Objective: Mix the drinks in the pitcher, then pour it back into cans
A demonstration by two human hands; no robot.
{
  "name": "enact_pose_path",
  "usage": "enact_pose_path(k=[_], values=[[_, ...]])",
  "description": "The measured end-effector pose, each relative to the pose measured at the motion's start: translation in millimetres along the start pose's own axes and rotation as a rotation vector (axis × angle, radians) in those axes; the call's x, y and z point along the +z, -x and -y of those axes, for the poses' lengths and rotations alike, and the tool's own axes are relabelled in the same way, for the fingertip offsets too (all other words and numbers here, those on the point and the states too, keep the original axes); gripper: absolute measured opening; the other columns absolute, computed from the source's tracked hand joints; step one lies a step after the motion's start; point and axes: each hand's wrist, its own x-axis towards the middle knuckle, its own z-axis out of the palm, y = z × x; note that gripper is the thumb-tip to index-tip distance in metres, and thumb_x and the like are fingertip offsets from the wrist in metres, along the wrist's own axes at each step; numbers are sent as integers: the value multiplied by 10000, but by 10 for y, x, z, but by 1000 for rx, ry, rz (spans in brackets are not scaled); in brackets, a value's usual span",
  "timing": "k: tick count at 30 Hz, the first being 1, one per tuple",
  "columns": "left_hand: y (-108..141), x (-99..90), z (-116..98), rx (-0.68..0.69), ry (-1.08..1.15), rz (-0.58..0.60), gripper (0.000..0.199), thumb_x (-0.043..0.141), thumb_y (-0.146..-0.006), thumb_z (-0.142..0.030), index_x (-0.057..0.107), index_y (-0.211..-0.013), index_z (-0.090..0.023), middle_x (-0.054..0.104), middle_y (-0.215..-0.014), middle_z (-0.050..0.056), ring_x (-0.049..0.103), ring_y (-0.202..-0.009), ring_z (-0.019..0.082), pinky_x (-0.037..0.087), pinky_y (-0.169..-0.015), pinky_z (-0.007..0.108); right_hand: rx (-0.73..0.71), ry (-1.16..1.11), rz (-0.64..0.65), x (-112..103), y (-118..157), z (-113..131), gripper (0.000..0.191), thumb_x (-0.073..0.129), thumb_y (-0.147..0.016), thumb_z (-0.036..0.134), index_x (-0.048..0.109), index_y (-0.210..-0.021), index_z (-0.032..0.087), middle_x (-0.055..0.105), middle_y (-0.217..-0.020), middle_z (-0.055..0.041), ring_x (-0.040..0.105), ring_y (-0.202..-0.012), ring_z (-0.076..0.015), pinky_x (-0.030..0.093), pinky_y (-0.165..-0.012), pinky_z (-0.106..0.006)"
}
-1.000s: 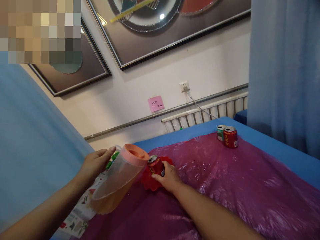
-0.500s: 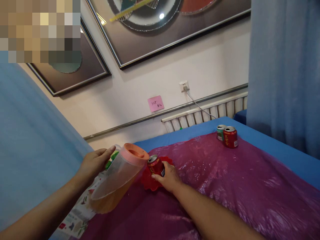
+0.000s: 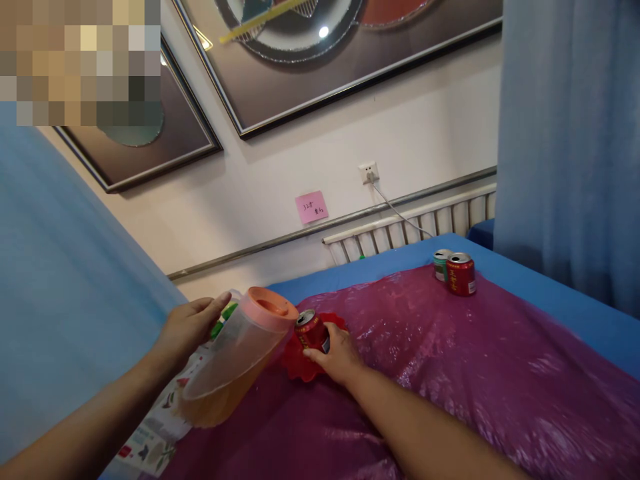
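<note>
My left hand is closed on the handle side of a translucent pitcher with an orange lid and amber liquid inside. The pitcher tilts to the right, its lid close to the top of a red can. Around that can my right hand is wrapped, holding it tilted slightly over a red scalloped dish. Whether liquid flows between lid and can is too small to tell. Part of the dish is hidden by the can and my right hand.
A second red can and a green can stand together at the back right on purple plastic sheeting over a blue table. Patterned packaging lies at the lower left. Blue curtains hang on both sides.
</note>
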Motion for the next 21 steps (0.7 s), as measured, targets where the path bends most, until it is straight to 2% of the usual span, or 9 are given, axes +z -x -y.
enact_pose_path(k=[7,21], values=[[-41,8,57,-3,11,6,631,633,-713,-780,385,-476,-250,344,-430,-50,323,-439,117,260,-457,267,-3,10,6,0,-9,0,476,876,-763,386,683,-1161,211,782,-1098,-75,718,-1015,-282,506,-878,-354],[-15,23,22,5,13,9,614,628,-729,-757,392,-475,-250,340,-429,-49,318,-441,117,257,-454,267,-8,0,5,4,-27,-7,496,886,-753,384,682,-1168,203,775,-1114,-92,715,-1042,-286,514,-898,-365]])
